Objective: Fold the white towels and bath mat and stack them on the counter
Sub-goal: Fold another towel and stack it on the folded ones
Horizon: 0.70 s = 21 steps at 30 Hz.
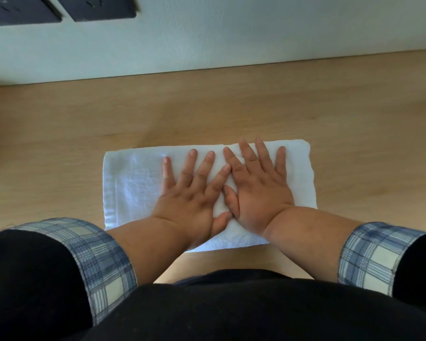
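A white towel [130, 183], folded into a rectangle, lies flat on the wooden counter [59, 143] right in front of me. My left hand [190, 193] lies palm down on its middle with fingers spread and straight. My right hand [258, 185] presses flat on the towel's right half, fingers spread too. The two hands touch at the forefingers and thumbs. The towel's near edge is partly hidden under my wrists.
A pale wall [207, 40] rises at the back edge of the counter. Two dark socket plates [101, 8] sit on the wall at the upper left. Bare wood surrounds the towel on the left, right and far side.
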Available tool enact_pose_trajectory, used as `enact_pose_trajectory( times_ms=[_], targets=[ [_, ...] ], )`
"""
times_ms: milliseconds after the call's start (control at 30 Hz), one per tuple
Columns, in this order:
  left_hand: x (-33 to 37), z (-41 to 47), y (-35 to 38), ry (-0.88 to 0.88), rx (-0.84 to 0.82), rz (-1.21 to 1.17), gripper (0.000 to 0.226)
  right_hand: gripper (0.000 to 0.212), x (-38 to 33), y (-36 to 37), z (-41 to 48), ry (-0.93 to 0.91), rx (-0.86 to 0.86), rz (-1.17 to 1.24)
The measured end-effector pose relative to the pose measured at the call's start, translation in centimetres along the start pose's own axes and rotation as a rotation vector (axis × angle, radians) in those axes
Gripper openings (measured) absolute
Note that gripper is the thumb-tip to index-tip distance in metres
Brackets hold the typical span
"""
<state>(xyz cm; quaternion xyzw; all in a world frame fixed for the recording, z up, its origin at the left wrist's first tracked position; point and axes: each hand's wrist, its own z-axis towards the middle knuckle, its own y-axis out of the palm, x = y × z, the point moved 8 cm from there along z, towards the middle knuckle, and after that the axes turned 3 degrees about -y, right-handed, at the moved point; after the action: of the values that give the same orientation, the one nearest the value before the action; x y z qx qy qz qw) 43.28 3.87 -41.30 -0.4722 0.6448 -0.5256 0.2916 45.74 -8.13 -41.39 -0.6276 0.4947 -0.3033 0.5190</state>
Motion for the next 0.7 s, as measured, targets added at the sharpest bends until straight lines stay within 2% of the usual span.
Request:
enact_pose_trajectory(
  times_ms=[467,533,633,700],
  targets=[
    [-0.9,-1.3,-1.0,-0.061,0.044,-0.019,0.075,0.069,0.5,0.0,-0.3,0.032,0.017,-0.049],
    [-2.7,-3.2,-1.2,-0.169,0.061,-0.087,0.073,0.071,0.6,-0.3,-0.6,0.035,0.007,-0.028],
    [-7.5,-7.8,-0.4,-0.436,0.060,-0.125,0.074,0.074,0.7,-1.2,-1.0,0.017,0.045,0.124],
    [-10.6,-10.9,0.4,-0.650,0.071,-0.300,0.079,0.076,1.7,-2.1,-1.9,0.042,0.136,0.276]
  ],
)
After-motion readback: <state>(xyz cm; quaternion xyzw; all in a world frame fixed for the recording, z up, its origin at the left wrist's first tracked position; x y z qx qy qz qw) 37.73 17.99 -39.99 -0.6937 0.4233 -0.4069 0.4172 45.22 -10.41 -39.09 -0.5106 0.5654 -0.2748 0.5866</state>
